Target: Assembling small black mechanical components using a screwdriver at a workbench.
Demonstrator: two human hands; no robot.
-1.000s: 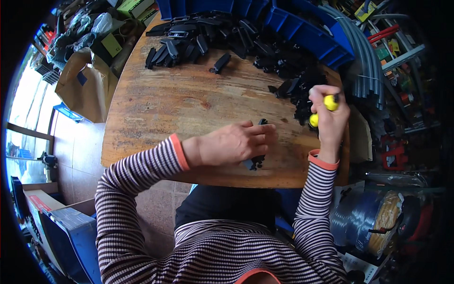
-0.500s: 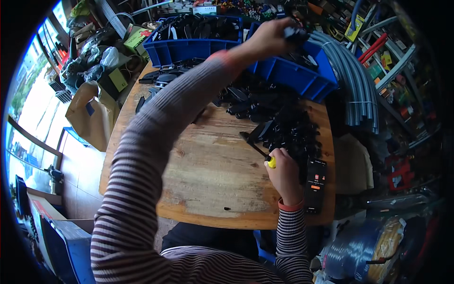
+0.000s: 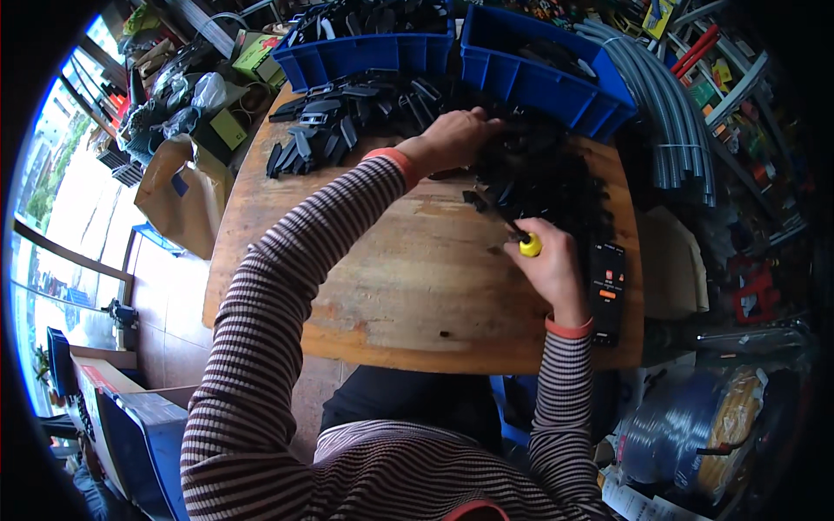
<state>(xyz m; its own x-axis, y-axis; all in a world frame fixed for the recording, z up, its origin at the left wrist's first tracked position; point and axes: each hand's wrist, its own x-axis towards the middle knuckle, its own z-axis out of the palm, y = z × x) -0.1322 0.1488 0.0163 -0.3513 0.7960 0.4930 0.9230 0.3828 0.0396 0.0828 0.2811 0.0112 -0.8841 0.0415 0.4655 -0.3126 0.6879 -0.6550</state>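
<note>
My left hand [image 3: 456, 137] reaches across the wooden table [image 3: 408, 278] into a heap of black plastic parts [image 3: 547, 178]; its fingers curl onto them, and whether it grips one I cannot tell. My right hand [image 3: 546, 265] rests near the table's right side, shut on a screwdriver with a yellow and black handle [image 3: 528, 245] whose tip points up-left toward a small black part [image 3: 474, 199].
Two blue bins [image 3: 539, 74] with black parts stand at the table's far edge. More black parts [image 3: 330, 122] lie at the far left. A black device with orange marks [image 3: 606, 291] lies by my right wrist. Grey conduit tubes [image 3: 673, 113] sit to the right.
My left hand came back from the far blue bin down to the heap of black parts. My right hand with the screwdriver stayed roughly in place on the table.
</note>
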